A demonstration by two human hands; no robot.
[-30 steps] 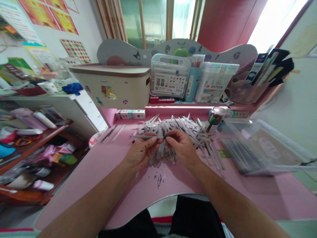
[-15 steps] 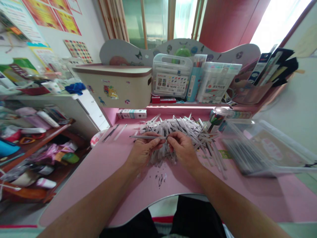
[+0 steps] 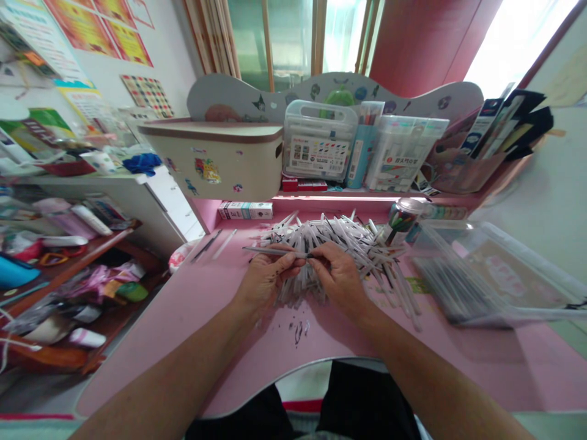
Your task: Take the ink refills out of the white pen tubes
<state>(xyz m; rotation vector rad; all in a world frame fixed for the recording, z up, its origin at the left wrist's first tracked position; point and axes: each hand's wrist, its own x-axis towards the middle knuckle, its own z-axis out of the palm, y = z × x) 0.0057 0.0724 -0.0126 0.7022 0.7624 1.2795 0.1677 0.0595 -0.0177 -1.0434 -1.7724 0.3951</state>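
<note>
A slim grey pen [image 3: 263, 250] lies level in my left hand [image 3: 262, 281], its thin end sticking out to the left. The fingers of that hand are closed around its barrel. My right hand [image 3: 340, 276] pinches the pen's right end; the fingertips hide that part. Under and behind both hands spreads a heap of whitish, see-through pens [image 3: 339, 235], some with dark tips. Dark smudges [image 3: 299, 331] and small bits mark the pink desk [image 3: 220, 342] in front of the hands.
An open clear plastic box [image 3: 523, 311] holding many slim pens stands at the right. A can with pens [image 3: 403, 217] is behind the heap. At the left lie a dark pen [image 3: 207, 244] and a pale one [image 3: 224, 243]. A shelf with a cream bin [image 3: 220, 162] runs along the back.
My right hand has shifted slightly left and its fingers have bent differently at the pen's end. The left hand still holds the pen in nearly the same place.
</note>
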